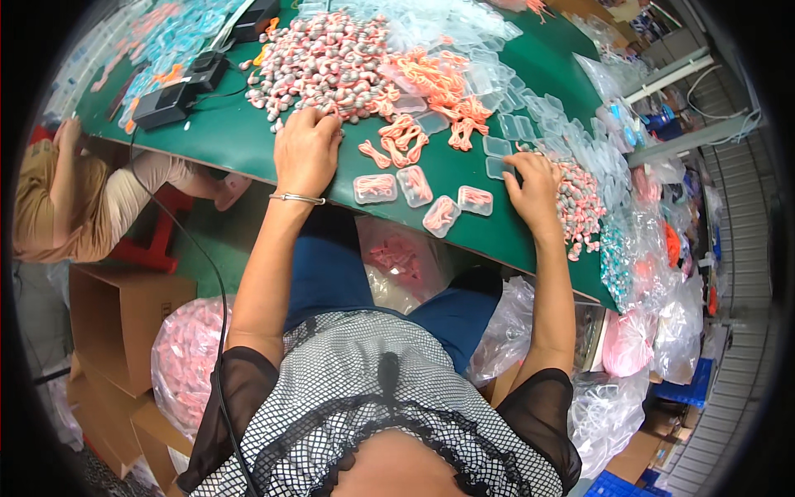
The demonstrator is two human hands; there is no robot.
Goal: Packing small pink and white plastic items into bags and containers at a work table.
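My left hand [306,153], with a bangle on its wrist, reaches to the near edge of a large pile of small grey-and-pink knobbly pieces [319,62]. Its fingers curl downward, and their tips are mostly hidden. Over on the right, my right hand [537,189] has thumb and fingers at the edge of an opened clear plastic case [497,147]. Beside that hand lies a smaller pile of pink-and-grey pieces [580,199]. Between my hands lie several clear cases [375,189] with pink contents. Behind them are tied bundles of pink-orange cord [399,139].
Empty clear cases [451,25] are heaped along the back of the green table [348,219]. Black boxes with a cable [161,106] stand at the left, near another seated person [91,195]. Cardboard boxes [124,323] and bags of pink pieces [186,360] sit on the floor.
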